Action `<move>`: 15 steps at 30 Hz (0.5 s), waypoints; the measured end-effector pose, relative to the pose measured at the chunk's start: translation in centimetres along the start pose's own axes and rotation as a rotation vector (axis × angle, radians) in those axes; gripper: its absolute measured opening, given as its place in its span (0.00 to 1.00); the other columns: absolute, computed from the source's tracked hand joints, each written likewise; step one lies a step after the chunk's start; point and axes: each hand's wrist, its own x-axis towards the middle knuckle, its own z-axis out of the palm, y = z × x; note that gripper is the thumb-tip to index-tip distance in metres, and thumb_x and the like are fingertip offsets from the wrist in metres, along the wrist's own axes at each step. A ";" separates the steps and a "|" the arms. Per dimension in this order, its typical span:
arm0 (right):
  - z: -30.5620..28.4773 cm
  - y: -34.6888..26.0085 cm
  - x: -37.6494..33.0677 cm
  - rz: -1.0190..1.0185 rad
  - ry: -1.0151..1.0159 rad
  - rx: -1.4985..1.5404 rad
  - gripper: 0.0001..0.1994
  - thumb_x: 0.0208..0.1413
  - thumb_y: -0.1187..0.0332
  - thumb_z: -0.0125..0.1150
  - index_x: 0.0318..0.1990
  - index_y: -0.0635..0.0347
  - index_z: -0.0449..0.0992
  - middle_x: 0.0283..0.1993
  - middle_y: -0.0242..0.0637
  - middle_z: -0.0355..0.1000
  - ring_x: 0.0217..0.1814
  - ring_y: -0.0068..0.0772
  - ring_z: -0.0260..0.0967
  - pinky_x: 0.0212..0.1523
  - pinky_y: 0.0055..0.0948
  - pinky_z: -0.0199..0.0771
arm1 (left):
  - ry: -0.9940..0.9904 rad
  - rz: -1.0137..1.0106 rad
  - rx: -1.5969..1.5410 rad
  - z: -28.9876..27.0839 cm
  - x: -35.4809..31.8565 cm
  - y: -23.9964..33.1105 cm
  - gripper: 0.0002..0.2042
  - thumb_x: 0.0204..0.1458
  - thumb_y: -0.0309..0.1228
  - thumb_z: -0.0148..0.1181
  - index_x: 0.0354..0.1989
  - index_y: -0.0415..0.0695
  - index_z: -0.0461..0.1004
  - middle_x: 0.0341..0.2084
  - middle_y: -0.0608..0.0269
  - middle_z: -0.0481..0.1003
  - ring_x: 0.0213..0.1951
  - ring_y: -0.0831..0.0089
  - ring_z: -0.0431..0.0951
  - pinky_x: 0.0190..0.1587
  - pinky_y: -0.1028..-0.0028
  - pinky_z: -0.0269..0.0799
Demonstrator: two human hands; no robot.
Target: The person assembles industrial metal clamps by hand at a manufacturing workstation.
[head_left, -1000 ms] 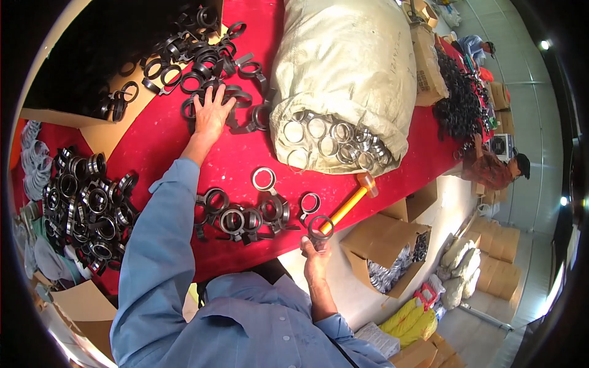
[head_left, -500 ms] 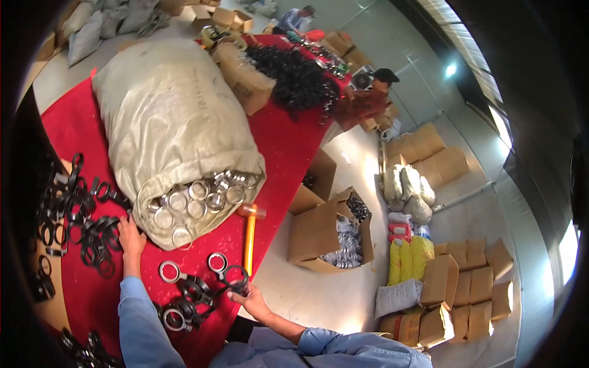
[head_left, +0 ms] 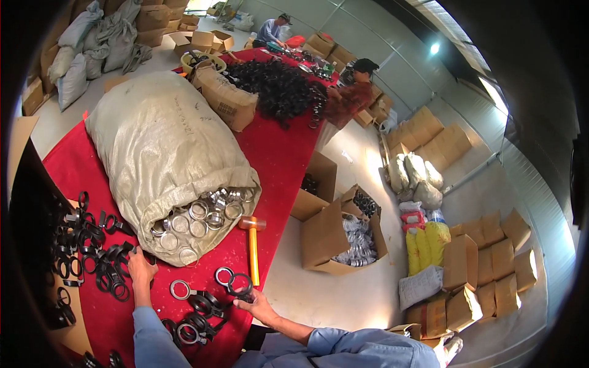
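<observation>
My left hand (head_left: 141, 270) is at the right edge of a heap of black ring clamps (head_left: 110, 270), its fingers closed on one at the heap's edge. My right hand (head_left: 259, 308) holds a black ring clamp (head_left: 240, 284) by its lower side, the ring tilted up. Beside it a silver-lined ring (head_left: 224, 276) lies on the red cloth. Left of my right hand are another pale ring (head_left: 180, 289) and a small cluster of black and silver clamps (head_left: 191, 330). Beyond lies a big woven sack (head_left: 165, 147), its mouth toward me, full of silver metal rings (head_left: 197, 210).
A hammer (head_left: 253, 251) with a yellow handle lies on the red-covered table (head_left: 276, 165) near its right edge. Cartons (head_left: 325, 242) of metal parts stand on the floor to the right. Two people (head_left: 353, 95) work at the far end beside a large black heap (head_left: 270, 89).
The view has tilted upward, so the table things sit lower in it. Both hands stay near the same things; my right hand still holds its black ring clamp.
</observation>
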 end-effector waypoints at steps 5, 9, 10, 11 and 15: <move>0.0 -2.2 1.2 -0.072 -0.193 0.056 0.07 0.60 0.72 0.64 0.45 0.61 0.76 0.37 0.26 0.75 0.39 0.18 0.72 0.45 0.22 0.75 | -0.023 0.083 -0.632 -3.5 -5.5 -1.1 0.33 0.34 0.25 0.74 0.55 0.39 0.69 0.35 0.56 0.74 0.37 0.66 0.77 0.40 0.69 0.76; 0.8 -2.9 2.4 0.030 -0.237 0.182 0.14 0.64 0.68 0.60 0.54 0.65 0.76 0.44 0.34 0.79 0.43 0.22 0.77 0.47 0.23 0.76 | -0.278 0.068 -1.270 -8.4 -12.9 3.0 0.29 0.37 0.21 0.64 0.55 0.38 0.70 0.34 0.67 0.73 0.35 0.78 0.75 0.32 0.77 0.76; 1.3 -3.3 2.5 -0.004 -0.289 0.185 0.14 0.64 0.68 0.61 0.53 0.65 0.76 0.44 0.34 0.79 0.43 0.22 0.77 0.47 0.23 0.77 | -0.278 0.075 -1.376 -9.2 -15.0 4.4 0.30 0.37 0.23 0.62 0.55 0.38 0.70 0.35 0.64 0.74 0.35 0.75 0.76 0.31 0.75 0.78; 1.9 -3.9 2.4 -0.037 -0.346 0.188 0.14 0.64 0.68 0.61 0.53 0.65 0.76 0.45 0.35 0.79 0.44 0.23 0.77 0.48 0.23 0.77 | -0.354 0.049 -1.435 -9.1 -16.8 4.7 0.32 0.37 0.27 0.63 0.57 0.38 0.68 0.36 0.61 0.74 0.33 0.70 0.78 0.30 0.74 0.79; 3.7 -5.3 1.8 -0.163 -0.683 0.208 0.12 0.59 0.73 0.65 0.50 0.62 0.74 0.56 0.35 0.74 0.59 0.25 0.69 0.61 0.30 0.68 | -0.620 0.083 -1.718 -6.9 -22.8 6.0 0.37 0.40 0.43 0.71 0.55 0.31 0.65 0.28 0.58 0.75 0.28 0.64 0.81 0.27 0.73 0.78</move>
